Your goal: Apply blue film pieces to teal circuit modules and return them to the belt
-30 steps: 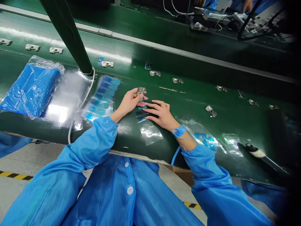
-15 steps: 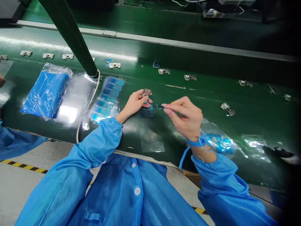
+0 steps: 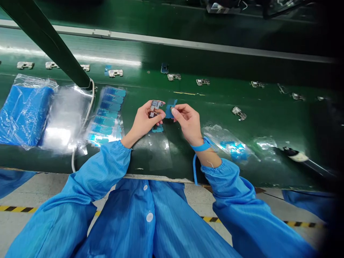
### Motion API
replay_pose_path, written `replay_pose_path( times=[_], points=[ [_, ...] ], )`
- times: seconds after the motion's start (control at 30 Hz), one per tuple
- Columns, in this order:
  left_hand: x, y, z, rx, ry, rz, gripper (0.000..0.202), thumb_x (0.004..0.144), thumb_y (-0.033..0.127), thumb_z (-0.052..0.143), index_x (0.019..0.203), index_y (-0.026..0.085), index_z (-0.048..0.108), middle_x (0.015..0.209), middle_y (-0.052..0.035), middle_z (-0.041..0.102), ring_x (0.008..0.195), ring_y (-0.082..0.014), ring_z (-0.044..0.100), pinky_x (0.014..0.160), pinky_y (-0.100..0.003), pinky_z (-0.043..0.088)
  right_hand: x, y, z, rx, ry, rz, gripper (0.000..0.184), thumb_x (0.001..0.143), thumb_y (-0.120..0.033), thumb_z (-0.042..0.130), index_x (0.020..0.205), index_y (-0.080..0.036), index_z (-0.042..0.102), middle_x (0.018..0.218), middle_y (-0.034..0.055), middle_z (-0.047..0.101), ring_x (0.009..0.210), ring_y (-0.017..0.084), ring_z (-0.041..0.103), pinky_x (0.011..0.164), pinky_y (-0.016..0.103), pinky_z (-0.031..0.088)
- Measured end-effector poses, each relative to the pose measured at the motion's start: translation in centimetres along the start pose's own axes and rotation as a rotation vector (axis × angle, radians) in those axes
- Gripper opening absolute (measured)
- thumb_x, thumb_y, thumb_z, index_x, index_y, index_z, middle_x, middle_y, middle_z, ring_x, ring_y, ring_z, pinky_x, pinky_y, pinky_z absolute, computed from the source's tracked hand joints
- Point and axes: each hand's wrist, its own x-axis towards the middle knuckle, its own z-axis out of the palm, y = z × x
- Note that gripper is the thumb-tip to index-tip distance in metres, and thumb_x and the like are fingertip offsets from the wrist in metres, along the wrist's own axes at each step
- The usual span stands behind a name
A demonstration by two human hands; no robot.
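Note:
My left hand (image 3: 146,120) is closed round a small circuit board (image 3: 156,106), its chips and metal shields facing up. Just to the right, my right hand (image 3: 186,120) pinches a thin blue film piece (image 3: 169,110) between thumb and fingertips. The film stands close beside the board, apart from it. Below my left fingers, part of another blue film (image 3: 157,128) shows at the top of a clear backing sheet (image 3: 160,152) lying on the bench. A blue wrist strap (image 3: 201,146) with a coiled cord circles my right wrist.
Sheets of blue film cutouts (image 3: 109,109) lie left, beside a white cable (image 3: 90,107), a clear plastic sheet (image 3: 66,118) and a bagged blue pack (image 3: 27,111). Several circuit boards (image 3: 115,73) line the back. A green post (image 3: 51,43) rises left. Right are a plastic bag (image 3: 228,143) and a black-and-white tool (image 3: 295,154).
My right hand has moved left toward my left hand, bringing the blue film near the board. The board in my left hand now shows its chips more plainly. The view has shifted right.

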Motion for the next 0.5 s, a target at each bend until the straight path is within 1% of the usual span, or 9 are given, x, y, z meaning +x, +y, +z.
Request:
replay_pose_path(
  times=[0.03,0.1,0.2,0.33,0.5],
  points=[
    [0.0,0.0,-0.1,0.009,0.009,0.002,0.050,0.085,0.032,0.094,0.125,0.016,0.068,0.088,0.0012,0.076,0.063,-0.0078,0.068,0.060,-0.021,0.055,0.0,-0.2,-0.3,-0.086,0.007,-0.083,0.041,0.091,-0.064,0.090,0.099,-0.025,0.078,0.092,0.0016,0.074,0.079,0.017,0.065,0.073,0.035,0.052],
    [0.1,0.1,-0.2,0.019,0.008,-0.002,0.048,0.085,0.031,0.093,0.125,0.017,0.068,0.089,0.0007,0.076,0.063,-0.0080,0.068,0.059,-0.021,0.055,0.0,-0.7,-1.0,-0.260,0.002,-0.231,0.027,0.099,-0.052,0.084,0.098,-0.026,0.079,0.093,0.0021,0.074,0.083,0.019,0.065,0.076,0.037,0.051],
    [0.1,0.2,-0.3,0.025,-0.010,-0.017,0.046,0.086,0.028,0.091,0.124,0.016,0.068,0.088,0.0007,0.076,0.063,-0.0077,0.068,0.058,-0.020,0.055,-0.1,-1.4,-1.5,-0.413,-0.024,-0.333,0.020,0.102,-0.042,0.080,0.091,-0.026,0.077,0.087,0.0020,0.072,0.081,0.020,0.064,0.073,0.039,0.048],
    [0.0,0.2,-0.1,0.028,-0.020,-0.027,0.044,0.087,0.024,0.089,0.125,0.016,0.068,0.088,0.0011,0.076,0.063,-0.0076,0.067,0.058,-0.020,0.055,-0.3,-1.7,-1.6,-0.455,-0.036,-0.362,0.015,0.100,-0.035,0.080,0.090,-0.026,0.075,0.085,0.0016,0.071,0.080,0.020,0.063,0.072,0.039,0.048],
    [-0.2,0.5,0.0,0.029,-0.026,-0.043,0.042,0.088,0.023,0.088,0.124,0.016,0.068,0.088,0.0011,0.076,0.063,-0.0075,0.067,0.058,-0.020,0.055,-0.3,-1.7,-1.8,-0.444,-0.038,-0.289,0.016,0.099,-0.036,0.080,0.089,-0.026,0.075,0.087,0.0020,0.073,0.080,0.021,0.064,0.072,0.038,0.049]
  ],
)
